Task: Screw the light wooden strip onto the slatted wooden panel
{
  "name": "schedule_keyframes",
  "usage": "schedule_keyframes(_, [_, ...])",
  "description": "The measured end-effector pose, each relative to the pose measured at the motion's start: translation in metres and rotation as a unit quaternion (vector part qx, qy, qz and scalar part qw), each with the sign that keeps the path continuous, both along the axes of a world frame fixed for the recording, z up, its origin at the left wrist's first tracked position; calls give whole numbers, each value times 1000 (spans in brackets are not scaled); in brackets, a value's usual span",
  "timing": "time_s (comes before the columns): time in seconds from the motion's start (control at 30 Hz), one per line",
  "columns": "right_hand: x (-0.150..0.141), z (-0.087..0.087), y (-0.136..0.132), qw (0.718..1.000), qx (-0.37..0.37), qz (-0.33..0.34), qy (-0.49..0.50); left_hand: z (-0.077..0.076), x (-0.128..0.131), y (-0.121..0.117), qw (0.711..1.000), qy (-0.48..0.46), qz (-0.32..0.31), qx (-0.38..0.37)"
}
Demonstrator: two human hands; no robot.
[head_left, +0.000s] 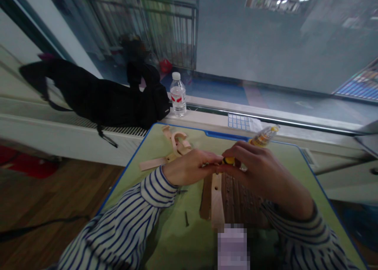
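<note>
My right hand (254, 167) is closed round a screwdriver (264, 136) with a clear and yellow handle, tilted with its handle end up to the right. A yellow and black part of it shows between my fingers. My left hand (195, 165) pinches close to its front end; what lies between those fingertips is hidden. Below both hands, a pale wooden strip (217, 207) with a hole rests on a brown, ridged cardboard block (239, 195). Left of it lies a dark screw (186, 219), and another screw (182, 191) is near my left cuff.
Several wooden pieces (177, 144), one hook-shaped, lie at the table's back left. The green table (165, 238) has a blue rim. On the sill beyond stand a water bottle (178, 97) and a black bag (112, 98), with a gridded sheet (238, 121) farther right.
</note>
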State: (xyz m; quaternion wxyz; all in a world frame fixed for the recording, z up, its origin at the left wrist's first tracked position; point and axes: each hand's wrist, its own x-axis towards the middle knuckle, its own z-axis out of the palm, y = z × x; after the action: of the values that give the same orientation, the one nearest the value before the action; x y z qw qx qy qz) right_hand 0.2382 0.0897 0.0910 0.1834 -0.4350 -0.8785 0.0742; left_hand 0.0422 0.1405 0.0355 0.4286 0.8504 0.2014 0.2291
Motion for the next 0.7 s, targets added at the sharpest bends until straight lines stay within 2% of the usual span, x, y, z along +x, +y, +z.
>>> schedule_keyframes(0.2, [0, 0, 1, 1000, 3, -1, -3, 2, 1, -2, 997, 21, 79, 14])
schedule_keyframes(0.27, [1, 2, 0, 1000, 1, 1, -8, 2, 2, -2, 996, 20, 87, 22])
schedule_keyframes(0.5, [3, 5, -4, 999, -9, 43, 32, 0, 1, 0, 998, 12, 62, 24])
schedule_keyframes(0.7, [2, 4, -2, 1000, -4, -1, -7, 2, 1, 0, 999, 11, 6, 35])
